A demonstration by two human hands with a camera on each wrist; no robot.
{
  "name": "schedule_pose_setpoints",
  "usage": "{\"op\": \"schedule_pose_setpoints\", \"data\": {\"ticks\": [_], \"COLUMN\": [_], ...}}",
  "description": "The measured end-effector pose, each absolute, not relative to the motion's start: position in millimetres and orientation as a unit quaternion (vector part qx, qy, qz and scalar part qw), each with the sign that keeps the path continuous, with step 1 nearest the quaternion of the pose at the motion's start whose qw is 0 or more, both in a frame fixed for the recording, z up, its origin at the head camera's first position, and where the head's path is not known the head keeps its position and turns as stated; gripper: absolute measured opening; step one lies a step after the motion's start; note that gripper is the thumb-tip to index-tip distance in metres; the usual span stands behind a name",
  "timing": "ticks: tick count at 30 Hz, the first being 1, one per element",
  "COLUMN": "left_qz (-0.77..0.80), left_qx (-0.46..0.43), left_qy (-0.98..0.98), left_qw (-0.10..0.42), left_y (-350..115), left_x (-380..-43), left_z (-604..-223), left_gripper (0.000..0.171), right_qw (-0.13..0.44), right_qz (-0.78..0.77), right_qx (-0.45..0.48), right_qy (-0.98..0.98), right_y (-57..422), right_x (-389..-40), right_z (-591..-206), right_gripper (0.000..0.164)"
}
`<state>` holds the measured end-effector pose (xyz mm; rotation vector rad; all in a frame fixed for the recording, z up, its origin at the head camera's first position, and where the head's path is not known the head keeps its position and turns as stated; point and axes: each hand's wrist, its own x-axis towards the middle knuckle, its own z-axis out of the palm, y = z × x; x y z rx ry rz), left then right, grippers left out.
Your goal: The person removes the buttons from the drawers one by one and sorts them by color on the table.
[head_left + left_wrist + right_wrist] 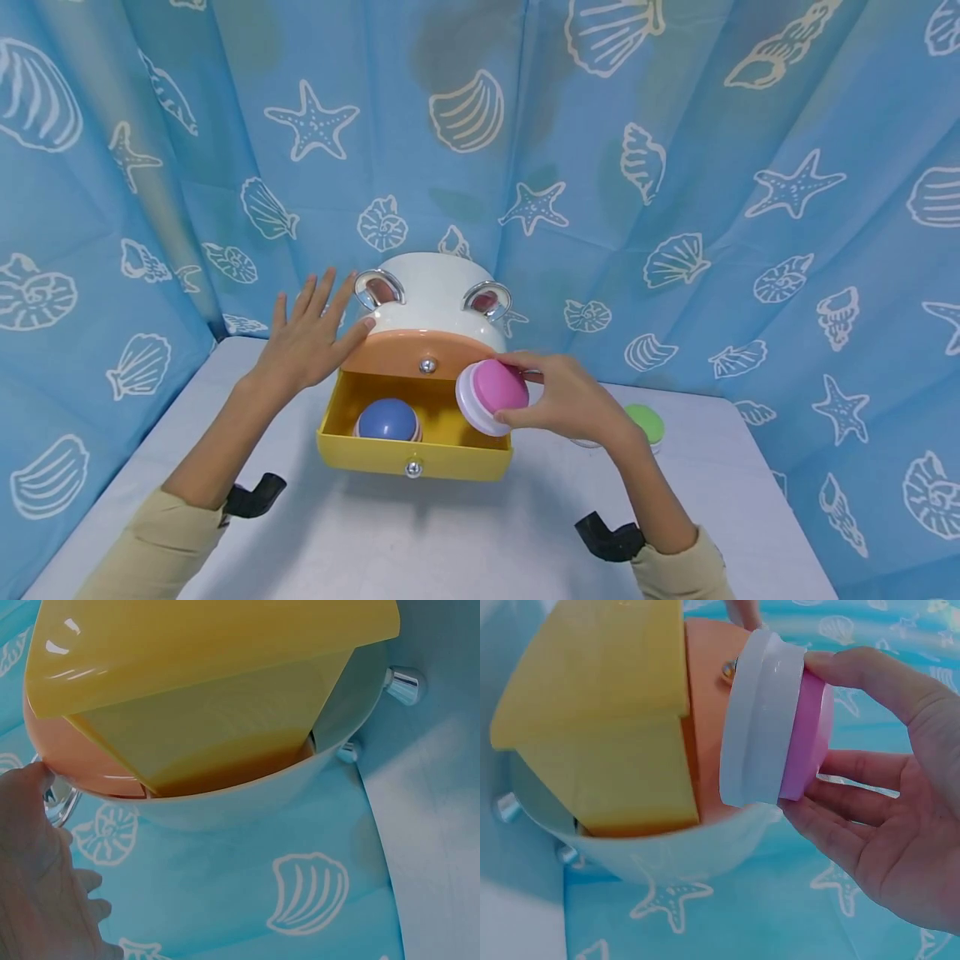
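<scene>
A white animal-shaped drawer box has its lower yellow drawer pulled out and its orange drawer closed. Fingers spread, my left hand rests its thumb against the box's upper left edge. Between thumb and fingers, my right hand grips a round white piece with a pink domed top, tilted over the right part of the yellow drawer. Close up in the right wrist view, the pink-topped round piece is pinched by its rim. Inside the drawer's left half sits a blue-topped round piece.
A green-topped round piece lies on the white table beyond my right forearm, which partly hides it and another pale edge beside it. Directly behind the box hangs a blue shell-print curtain.
</scene>
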<state>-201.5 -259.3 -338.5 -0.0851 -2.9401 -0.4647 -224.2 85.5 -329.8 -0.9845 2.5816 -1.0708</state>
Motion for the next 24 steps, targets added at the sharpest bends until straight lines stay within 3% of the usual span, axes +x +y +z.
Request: {"op": "schedule_pose_setpoints", "data": {"ticks": [11, 24], "left_qz": [-0.153, -0.155], "left_qx": [-0.031, -0.037], "left_qy": [-0.984, -0.983], "left_qw": [0.085, 0.095], "left_y": [-260, -260], "left_x": [-202, -202], "left_z": [-339, -340], "left_gripper": [0.081, 0.082], "right_qw": [0.060, 0.049], "right_qz": [-0.349, -0.316], "right_qx": [-0.290, -0.281], "right_qy": [0.889, 0.905], "right_y": [124, 177], "right_x": [-228, -233], "right_z": [-327, -369], "right_gripper": [0.083, 0.080]}}
